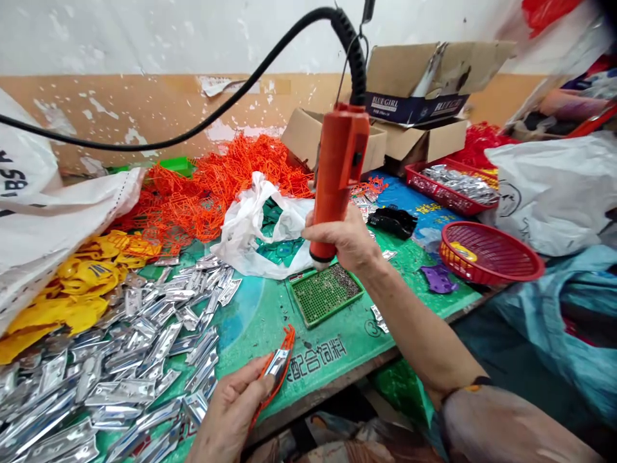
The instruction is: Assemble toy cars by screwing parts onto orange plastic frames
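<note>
From here the green surface (243,347) stretches out beneath both grips. Beyond the left grip (236,399) sprawls an orange heap (207,186); just left of that grip lies a spread of metal strips (159,347), probably kept close for easy picking. The right grip (349,241) is wrapped around a red power tool (337,167), well above the left one. The tool hangs from a wire loop, presumably so the hand only steers its weight. A green tray (337,310) sits between the two grips, just below the right, probably so its tiny bits are handy. The left grip pinches an orange piece (289,341) with a shiny strip (278,363) against it, thumb over fingers, likely to keep the pair together.

The tool's long axis is nearly upright, nose down, top leaning right. The held pair's runs slantwise, its far end pointing away from the left grip, toward the tray.
</note>
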Demonstrator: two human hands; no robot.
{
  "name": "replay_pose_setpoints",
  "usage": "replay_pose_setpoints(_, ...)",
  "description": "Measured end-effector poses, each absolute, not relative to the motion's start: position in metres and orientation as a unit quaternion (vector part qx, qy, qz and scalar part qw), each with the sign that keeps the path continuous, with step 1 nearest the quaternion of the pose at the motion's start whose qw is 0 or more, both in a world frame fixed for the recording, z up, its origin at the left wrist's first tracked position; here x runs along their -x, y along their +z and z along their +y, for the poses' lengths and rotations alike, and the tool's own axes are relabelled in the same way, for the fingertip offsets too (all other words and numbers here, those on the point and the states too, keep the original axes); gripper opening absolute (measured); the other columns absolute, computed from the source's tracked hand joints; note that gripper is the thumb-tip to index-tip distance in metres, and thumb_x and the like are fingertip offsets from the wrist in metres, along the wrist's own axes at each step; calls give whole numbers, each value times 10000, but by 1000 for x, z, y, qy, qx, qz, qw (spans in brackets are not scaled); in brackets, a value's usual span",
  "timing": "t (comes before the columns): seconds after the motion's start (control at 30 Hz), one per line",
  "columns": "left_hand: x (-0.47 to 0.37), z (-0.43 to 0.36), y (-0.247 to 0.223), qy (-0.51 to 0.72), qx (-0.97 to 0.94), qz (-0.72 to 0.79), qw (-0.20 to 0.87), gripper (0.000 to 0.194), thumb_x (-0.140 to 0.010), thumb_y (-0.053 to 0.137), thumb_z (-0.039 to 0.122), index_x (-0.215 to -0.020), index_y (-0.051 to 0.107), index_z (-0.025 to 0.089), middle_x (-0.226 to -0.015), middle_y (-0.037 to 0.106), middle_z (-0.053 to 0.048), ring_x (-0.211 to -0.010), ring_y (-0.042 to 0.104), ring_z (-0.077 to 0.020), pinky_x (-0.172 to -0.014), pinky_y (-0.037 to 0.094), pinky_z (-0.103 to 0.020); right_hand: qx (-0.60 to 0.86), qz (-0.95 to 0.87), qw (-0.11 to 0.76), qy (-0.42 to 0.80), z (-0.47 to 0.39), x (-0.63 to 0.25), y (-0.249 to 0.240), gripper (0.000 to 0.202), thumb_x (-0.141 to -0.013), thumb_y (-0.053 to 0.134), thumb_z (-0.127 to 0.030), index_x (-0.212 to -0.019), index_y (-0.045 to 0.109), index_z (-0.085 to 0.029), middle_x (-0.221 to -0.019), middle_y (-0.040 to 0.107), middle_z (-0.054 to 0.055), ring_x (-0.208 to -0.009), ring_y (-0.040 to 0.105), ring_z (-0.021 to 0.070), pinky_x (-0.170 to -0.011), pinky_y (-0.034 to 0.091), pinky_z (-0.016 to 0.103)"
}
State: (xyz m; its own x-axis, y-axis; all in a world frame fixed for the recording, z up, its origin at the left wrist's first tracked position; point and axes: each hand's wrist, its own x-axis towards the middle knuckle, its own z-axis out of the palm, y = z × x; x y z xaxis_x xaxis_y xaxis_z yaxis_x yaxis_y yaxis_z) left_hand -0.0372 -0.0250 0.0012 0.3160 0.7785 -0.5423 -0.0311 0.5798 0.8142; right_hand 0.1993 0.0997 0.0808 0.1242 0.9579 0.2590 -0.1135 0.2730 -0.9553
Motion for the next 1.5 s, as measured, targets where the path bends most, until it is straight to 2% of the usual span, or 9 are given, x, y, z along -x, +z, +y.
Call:
replay_pose_setpoints(0.2, 35, -25, -5, 308, -338, 532, 713, 405, -738, 739, 371, -1122, 746, 240, -1066, 777, -34, -1027, 681, -239, -951, 477, -292, 459, -434, 668, 393, 74, -180, 51, 276, -524, 766, -216, -716, 570, -197, -617, 602, -56, -539, 524, 108, -500, 454, 271)
replay_pose_setpoints(0.43, 26, -24, -5, 346, -324, 537, 698, 411, -692, 770, 386, -1062, 772, 209, -937, 798, -57, -978, 694, -242, -909, 508, -296, 467, -419, 687, 365, 69, -171, 32, 239, -528, 775, -238, -676, 589, -211, -600, 606, -57, -534, 547, 112, -523, 490, 280)
replay_pose_setpoints(0.6, 24, -25, -5, 353, -333, 530, 695, 399, -706, 756, 375, -1067, 770, 207, -963, 794, -61, -1001, 689, -255, -927, 513, -322, 466, -421, 689, 361, 70, -172, 28, 217, -536, 765, -228, -669, 594, -207, -606, 613, -53, -533, 548, 114, -522, 491, 281)
replay_pose_setpoints(0.8, 23, -26, -4, 344, -344, 528, 696, 378, -736, 734, 377, -1081, 766, 227, -966, 792, -44, -948, 692, -228, -866, 517, -271, 462, -426, 689, 361, 72, -173, 23, 186, -548, 755, -208, -644, 596, -205, -590, 602, -52, -527, 536, 112, -510, 472, 275)
replay_pose_setpoints(1.17, 23, -23, -6, 323, -338, 516, 718, 387, -745, 741, 388, -1105, 754, 248, -954, 793, -24, -978, 673, -206, -878, 487, -237, 477, -441, 675, 351, 70, -171, 24, 161, -568, 725, -219, -624, 574, -211, -565, 578, -52, -523, 521, 114, -509, 468, 275)
replay_pose_setpoints(1.37, 19, -23, -5, 329, -316, 522, 721, 427, -732, 759, 376, -1130, 743, 222, -956, 790, -39, -1006, 666, -223, -949, 462, -278, 462, -431, 687, 359, 71, -171, 21, 158, -565, 740, -204, -633, 597, -202, -577, 594, -51, -522, 526, 111, -513, 460, 266)
replay_pose_setpoints(1.5, 18, -23, -2, 334, -311, 515, 726, 410, -731, 758, 375, -1113, 753, 226, -926, 791, -34, -959, 671, -218, -933, 463, -284, 432, -414, 711, 368, 71, -174, 26, 157, -548, 761, -172, -630, 629, -192, -590, 607, -47, -519, 534, 110, -517, 451, 268)
